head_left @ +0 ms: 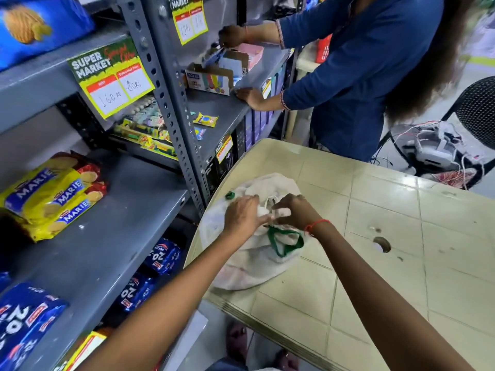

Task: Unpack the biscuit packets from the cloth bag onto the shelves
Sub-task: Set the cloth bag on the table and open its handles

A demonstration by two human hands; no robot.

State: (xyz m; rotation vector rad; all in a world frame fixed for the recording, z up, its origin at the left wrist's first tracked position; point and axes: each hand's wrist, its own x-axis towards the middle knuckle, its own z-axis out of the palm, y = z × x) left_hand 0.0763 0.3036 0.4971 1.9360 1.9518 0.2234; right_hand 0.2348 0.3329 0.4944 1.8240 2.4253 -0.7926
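Note:
A white cloth bag [249, 266] with green handles lies crumpled on the beige plastic table [388, 236], near its left edge. My left hand [242, 214] and my right hand [293, 211] meet on top of the bag, and each pinches a fold of the white cloth at its mouth. What is inside the bag is hidden. Yellow Marie biscuit packets [53, 194] are stacked on the grey middle shelf [120, 231] to the left. Blue 20-20 biscuit packets [25, 319] lie at the shelf's near left, with more blue packets [160, 257] on the shelf below.
Another person in a blue top [361, 76] stands at the far end of the table, with hands on a shelf of small boxes [211, 79]. Price signs [112, 79] hang from the shelf edges. A black chair [476, 108] and a fan with cables [434, 151] stand at the right.

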